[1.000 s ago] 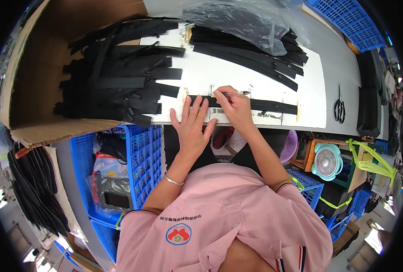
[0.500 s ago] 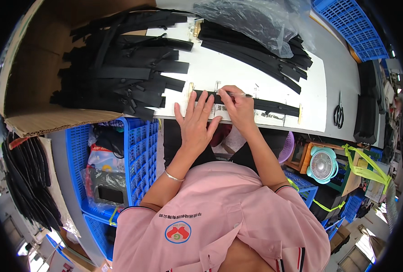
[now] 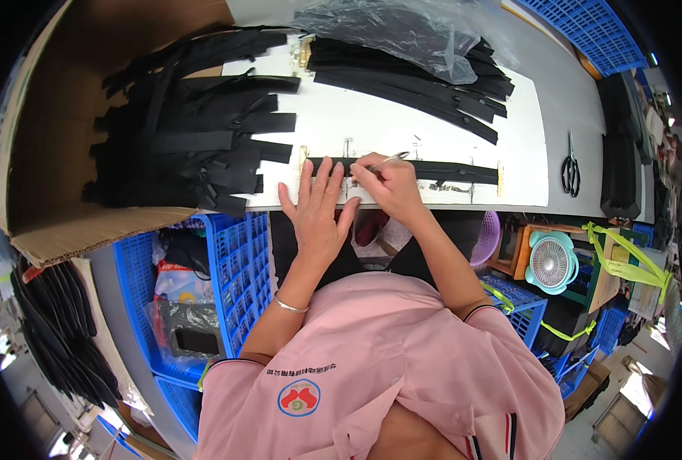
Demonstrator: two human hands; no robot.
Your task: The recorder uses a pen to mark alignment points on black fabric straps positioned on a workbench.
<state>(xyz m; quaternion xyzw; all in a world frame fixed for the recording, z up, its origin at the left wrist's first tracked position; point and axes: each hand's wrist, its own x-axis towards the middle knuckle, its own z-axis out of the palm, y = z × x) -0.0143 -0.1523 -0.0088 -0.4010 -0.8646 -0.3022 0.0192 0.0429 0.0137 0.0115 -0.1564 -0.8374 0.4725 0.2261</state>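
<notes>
A black zip strip (image 3: pixel 463 172) is laid along the near edge of a white board (image 3: pixel 356 115), running from about nine to three o'clock. Its left part is covered by the fingertips of the left hand (image 3: pixel 318 215), which is spread flat and closed around nothing; the strip appears to be pinned by it. A pen (image 3: pixel 398 157) is held in a narrow pinch by the right hand (image 3: pixel 391 188), just beside the left fingers, with its tail slanted toward two o'clock. Marking the strip seems to be the step in hand, though the pen's tip is hidden. A steady press on the left and a light, controlled stroke on the right are called for. Farther out, more zip strips (image 3: pixel 410 92) are heaped at twelve o'clock, partly covered by a clear plastic bag (image 3: pixel 387 31), and another heap (image 3: pixel 195 142) is spilled from a carton (image 3: pixel 57 115) between nine and ten. Scissors (image 3: pixel 571 157) are set down at three o'clock. Compared with half a second ago, the pen is tipped more steeply and the right fingertips are brought closer to the strip's near edge, toward six o'clock, while the left hand is kept in the same place on the strip.
</notes>
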